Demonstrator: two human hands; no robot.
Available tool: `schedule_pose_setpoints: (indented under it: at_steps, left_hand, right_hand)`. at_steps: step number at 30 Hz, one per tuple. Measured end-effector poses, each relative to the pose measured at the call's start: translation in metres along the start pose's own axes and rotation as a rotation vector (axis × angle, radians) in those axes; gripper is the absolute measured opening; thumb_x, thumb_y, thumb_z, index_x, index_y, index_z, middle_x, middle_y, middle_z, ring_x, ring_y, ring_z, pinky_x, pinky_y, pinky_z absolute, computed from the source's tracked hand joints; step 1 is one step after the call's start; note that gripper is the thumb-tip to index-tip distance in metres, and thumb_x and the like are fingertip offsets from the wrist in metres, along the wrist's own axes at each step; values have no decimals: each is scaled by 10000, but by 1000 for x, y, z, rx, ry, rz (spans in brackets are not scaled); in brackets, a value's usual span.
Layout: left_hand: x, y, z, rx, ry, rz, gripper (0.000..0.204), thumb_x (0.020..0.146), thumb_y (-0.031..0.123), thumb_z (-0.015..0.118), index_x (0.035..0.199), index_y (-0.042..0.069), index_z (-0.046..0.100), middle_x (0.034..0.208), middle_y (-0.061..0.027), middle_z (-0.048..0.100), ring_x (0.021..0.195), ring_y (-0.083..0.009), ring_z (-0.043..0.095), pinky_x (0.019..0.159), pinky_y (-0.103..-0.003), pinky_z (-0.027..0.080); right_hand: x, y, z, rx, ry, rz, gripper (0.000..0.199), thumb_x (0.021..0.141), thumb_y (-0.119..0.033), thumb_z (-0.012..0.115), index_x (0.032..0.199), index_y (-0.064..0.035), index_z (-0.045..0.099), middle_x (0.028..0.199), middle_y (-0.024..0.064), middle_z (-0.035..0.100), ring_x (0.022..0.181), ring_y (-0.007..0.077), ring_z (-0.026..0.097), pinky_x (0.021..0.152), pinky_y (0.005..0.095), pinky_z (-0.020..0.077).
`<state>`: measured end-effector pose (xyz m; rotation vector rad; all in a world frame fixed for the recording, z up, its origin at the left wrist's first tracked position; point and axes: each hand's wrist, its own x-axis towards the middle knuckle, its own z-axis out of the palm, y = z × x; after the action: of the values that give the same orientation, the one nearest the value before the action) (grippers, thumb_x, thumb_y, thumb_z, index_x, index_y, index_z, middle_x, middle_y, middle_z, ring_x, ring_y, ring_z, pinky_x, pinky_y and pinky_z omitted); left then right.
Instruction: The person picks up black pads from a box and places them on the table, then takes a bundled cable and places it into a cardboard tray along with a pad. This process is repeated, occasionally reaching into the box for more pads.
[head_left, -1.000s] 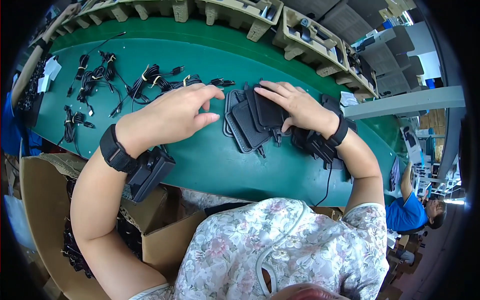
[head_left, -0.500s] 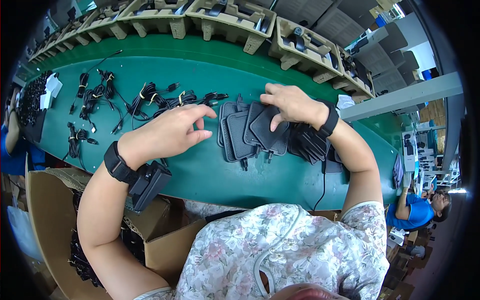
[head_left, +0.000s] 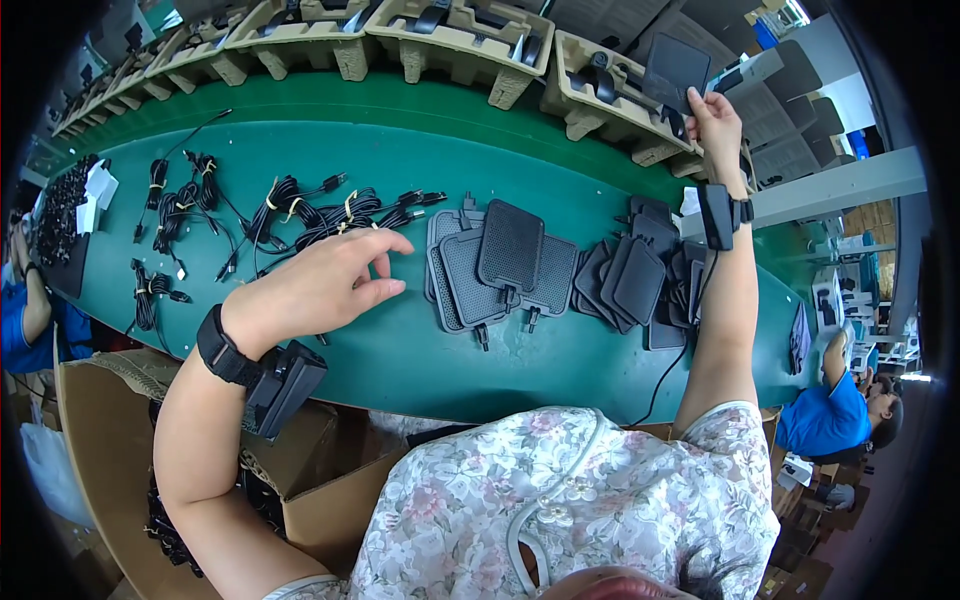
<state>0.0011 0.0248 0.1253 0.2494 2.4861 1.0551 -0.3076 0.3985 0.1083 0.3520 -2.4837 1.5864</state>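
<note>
My right hand (head_left: 715, 125) is stretched far out to the right, thumb and fingers closed on the edge of a flat dark square pad (head_left: 677, 68). It holds the pad tilted up over a moulded pulp tray (head_left: 600, 115). My left hand (head_left: 315, 285) hovers over the green bench, thumb and fingers apart and holding nothing. Between my arms lies a loose pile of black mesh-faced pads (head_left: 512, 245) with short connector stubs. Right of it is a second pile of smooth dark pads (head_left: 633, 280). Black cables tied in bundles (head_left: 285, 200) lie beyond my left hand.
A row of pulp trays (head_left: 455, 45) holding dark parts runs along the far side. A grey post (head_left: 810, 185) stands by my right forearm. Below my left arm sits an open cardboard box (head_left: 110, 430). Other people in blue work at both sides.
My right hand has left the pads on the bench and reached out to the far right tray with one pad. My left hand has shifted slightly left.
</note>
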Motion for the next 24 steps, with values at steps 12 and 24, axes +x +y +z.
schedule_pose_setpoints:
  at_steps: [12, 24]
  left_hand:
    - [2, -17, -14, 72, 225, 59, 289, 840, 149, 589, 1090, 23, 516, 815, -112, 570, 744, -273, 559, 687, -366, 458]
    - [6, -42, -36, 341, 431, -21, 277, 834, 149, 583, 1071, 20, 519, 860, -146, 599, 819, -310, 578, 735, -398, 462]
  right_hand:
    - [41, 50, 4, 184, 80, 400, 231, 877, -268, 604, 844, -65, 500, 569, 4, 510, 424, 87, 452, 398, 198, 350]
    - [-2, 12, 41, -1162, 247, -473, 169, 821, -195, 623, 899, -54, 572, 770, 98, 585, 686, 229, 586, 602, 347, 480]
